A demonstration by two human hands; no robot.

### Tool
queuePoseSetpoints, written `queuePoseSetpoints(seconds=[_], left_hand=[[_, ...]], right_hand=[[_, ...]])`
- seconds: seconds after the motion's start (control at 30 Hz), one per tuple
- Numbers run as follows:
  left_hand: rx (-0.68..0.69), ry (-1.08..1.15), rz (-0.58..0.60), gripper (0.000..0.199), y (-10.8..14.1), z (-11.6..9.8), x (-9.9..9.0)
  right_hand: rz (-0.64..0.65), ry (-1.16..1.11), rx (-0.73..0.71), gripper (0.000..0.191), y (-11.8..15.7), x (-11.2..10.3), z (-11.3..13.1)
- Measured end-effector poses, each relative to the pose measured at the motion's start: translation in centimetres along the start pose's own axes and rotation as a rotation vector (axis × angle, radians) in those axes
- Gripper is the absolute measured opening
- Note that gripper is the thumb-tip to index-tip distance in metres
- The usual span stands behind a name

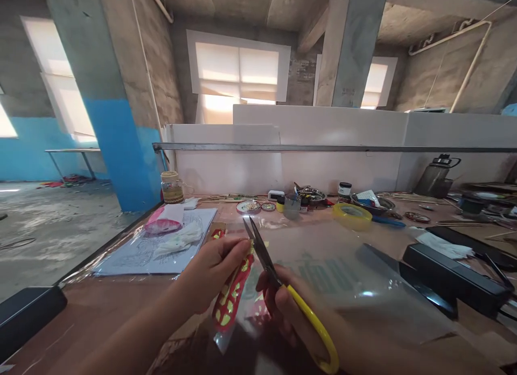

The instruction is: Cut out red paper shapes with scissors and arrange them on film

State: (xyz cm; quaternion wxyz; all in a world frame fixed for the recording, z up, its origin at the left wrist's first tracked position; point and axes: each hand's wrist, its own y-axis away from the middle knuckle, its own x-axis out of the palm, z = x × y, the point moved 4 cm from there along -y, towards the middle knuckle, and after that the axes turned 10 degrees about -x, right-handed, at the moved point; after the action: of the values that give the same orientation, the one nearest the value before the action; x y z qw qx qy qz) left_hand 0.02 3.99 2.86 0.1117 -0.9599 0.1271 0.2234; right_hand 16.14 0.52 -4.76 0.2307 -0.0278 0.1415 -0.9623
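My left hand pinches a red strip with yellow patches near its upper end; clear film shows past its lower tip. In my right hand is a pair of scissors with yellow handles, blades pointing up and slightly parted. The blades stand right beside the strip's upper end, close to my left fingertips; whether they touch it I cannot tell. Another red and yellow piece lies on the table behind my left hand. Below the hands, a reddish patterned shape on the glossy surface looks like a reflection.
Drawn paper sheets with crumpled tissue lie at left. A roll of clear yellowish tape, a metal bowl and a glass jar stand along the back. Black devices and a dark bottle are at right.
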Motion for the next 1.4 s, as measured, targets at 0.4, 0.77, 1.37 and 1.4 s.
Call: queuePoseSetpoints(seconds=[0.4, 0.77, 1.37, 1.4], left_hand=[[-0.059, 0.03, 0.064, 0.043, -0.2, 0.5, -1.1], [-0.098, -0.032, 0.134, 0.042, -0.1, 0.3, -0.6], [-0.187, -0.121, 0.169, 0.045, -0.6, 1.5, -0.3], [-0.183, -0.13, 0.162, 0.045, -0.6, 1.5, -0.4]], right_hand=[[0.263, 0.325, -0.047, 0.076, -0.8, -2.6, 3.4], [0.371, 0.476, -0.079, 0.047, -2.5, -5.8, 3.4], [0.387, 0.604, 0.092, 0.022, -3.5, -7.2, 2.9], [0.376, 0.593, 0.094, 0.021, -3.6, -7.2, 2.7]])
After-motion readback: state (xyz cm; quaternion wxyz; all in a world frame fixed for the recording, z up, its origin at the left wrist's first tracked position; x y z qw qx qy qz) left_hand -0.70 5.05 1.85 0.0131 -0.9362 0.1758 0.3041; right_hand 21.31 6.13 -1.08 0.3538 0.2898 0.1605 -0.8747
